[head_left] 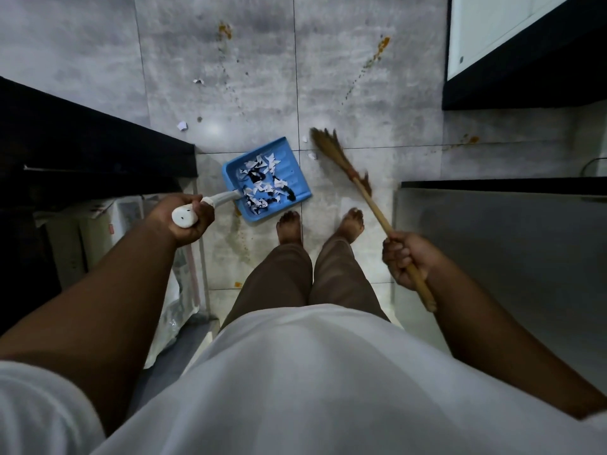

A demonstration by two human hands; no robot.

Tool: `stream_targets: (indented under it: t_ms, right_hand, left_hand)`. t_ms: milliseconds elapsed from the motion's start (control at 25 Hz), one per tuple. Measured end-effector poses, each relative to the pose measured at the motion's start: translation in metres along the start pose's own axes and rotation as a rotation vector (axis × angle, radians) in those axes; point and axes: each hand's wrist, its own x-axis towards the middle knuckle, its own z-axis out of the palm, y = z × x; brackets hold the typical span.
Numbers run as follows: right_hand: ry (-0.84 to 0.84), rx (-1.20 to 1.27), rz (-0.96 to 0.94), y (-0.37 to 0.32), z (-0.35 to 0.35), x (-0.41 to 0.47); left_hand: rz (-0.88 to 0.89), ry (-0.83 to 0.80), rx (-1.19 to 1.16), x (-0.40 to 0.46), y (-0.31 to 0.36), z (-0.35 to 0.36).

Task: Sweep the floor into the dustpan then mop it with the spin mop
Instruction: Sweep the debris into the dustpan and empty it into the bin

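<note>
A blue dustpan (292, 165) lies on the grey tiled floor (361, 103) just ahead of my bare feet, with several torn paper scraps (262, 188) in it. My left hand (187, 218) grips its white handle. My right hand (407, 257) grips the wooden stick of a grass broom (331, 149), whose bristles are blurred to the right of the pan. Loose paper bits (182, 125) lie on the tiles beyond the pan and beside the bristles. Orange stains (382, 44) streak the floor farther ahead.
A black counter (98, 142) runs along the left, with stacked items and plastic under it. A grey counter surface (492, 241) stands at the right and a white cabinet with a dark base (509, 60) at the top right. Open floor lies between them.
</note>
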Motion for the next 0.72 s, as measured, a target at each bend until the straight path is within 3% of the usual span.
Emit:
stream_targets:
  t_ms: [200, 320, 520, 720]
  right_hand:
    - [-0.087, -0.076, 0.117, 0.013, -0.034, -0.044]
    - [-0.063, -0.086, 0.046, 0.003, -0.044, -0.068]
    - [-0.014, -0.115, -0.058, -0.037, -0.009, -0.04]
    - [0.02, -0.195, 0.0, -0.025, 0.037, 0.007]
  left_hand:
    - [0.054, 0.053, -0.056, 0.006, -0.001, -0.003]
    - [0.059, 0.049, -0.065, 0.008, 0.0, -0.008]
    - [0.048, 0.042, -0.112, 0.008, -0.004, -0.019]
    - [0.079, 0.047, -0.066, 0.007, -0.006, -0.024]
